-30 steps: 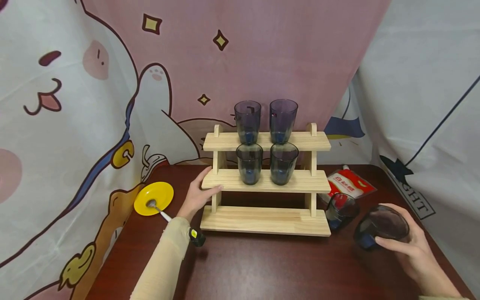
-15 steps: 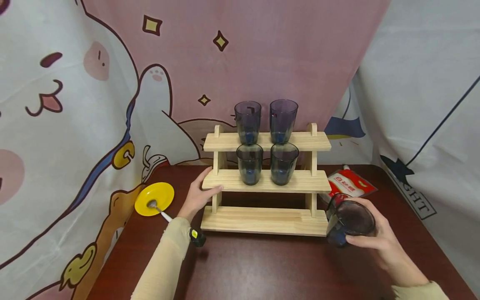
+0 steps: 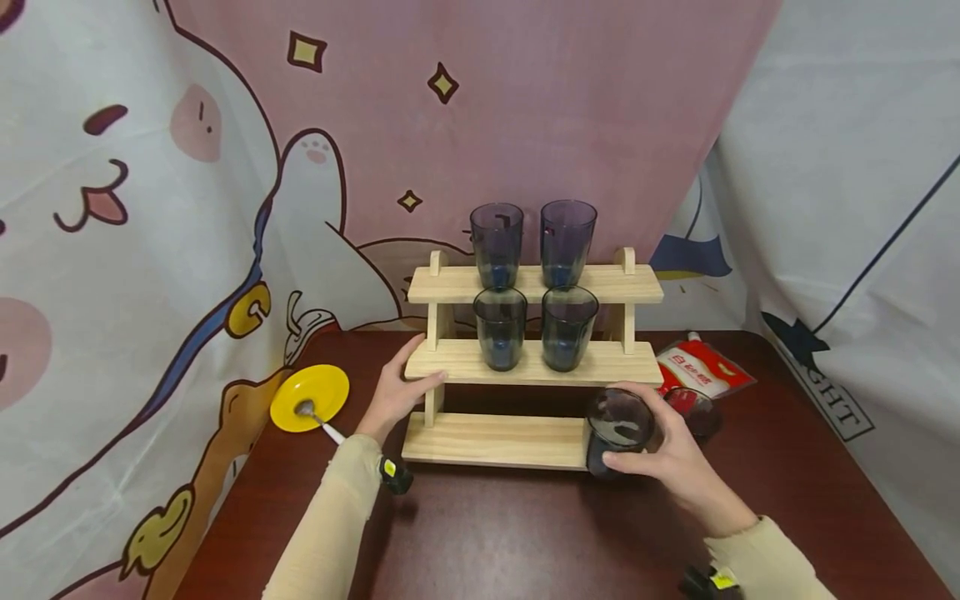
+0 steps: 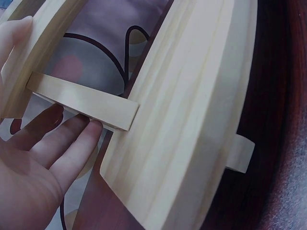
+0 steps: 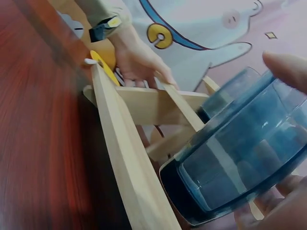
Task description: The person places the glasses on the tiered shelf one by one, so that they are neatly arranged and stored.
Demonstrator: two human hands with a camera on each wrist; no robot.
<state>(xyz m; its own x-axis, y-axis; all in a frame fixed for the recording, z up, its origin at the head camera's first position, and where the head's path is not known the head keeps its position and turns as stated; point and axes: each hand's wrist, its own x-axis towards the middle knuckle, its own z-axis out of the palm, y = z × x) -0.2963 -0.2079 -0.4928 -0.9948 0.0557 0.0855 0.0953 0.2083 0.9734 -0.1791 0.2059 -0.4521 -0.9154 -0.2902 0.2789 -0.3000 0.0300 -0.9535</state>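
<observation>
A three-tier wooden shelf (image 3: 495, 442) stands on the table. My left hand (image 3: 393, 392) grips the left end of its middle board, thumb at the front edge. In the left wrist view the fingers (image 4: 72, 148) reach behind the side upright. My right hand (image 3: 667, 450) holds a dark blue glass (image 3: 618, 425) at the bottom board's right end, thumb on the near side. The right wrist view shows this glass (image 5: 235, 153) tilted, its base near the board. I cannot tell whether they touch. Two glasses (image 3: 498, 329) stand on the middle tier, two purplish glasses (image 3: 567, 242) on the top.
Behind my right hand, another dark glass (image 3: 697, 412) stands on the table by a red and white packet (image 3: 701, 367). At left lies a yellow plate (image 3: 330, 387) with a white-handled spoon (image 3: 330, 432) on it. Printed cloth (image 3: 600, 100) hangs around the table (image 3: 510, 533).
My right hand has carried its glass leftward, past the other glass on the table, to the right end of the bottom tier. My left hand has stayed on the shelf.
</observation>
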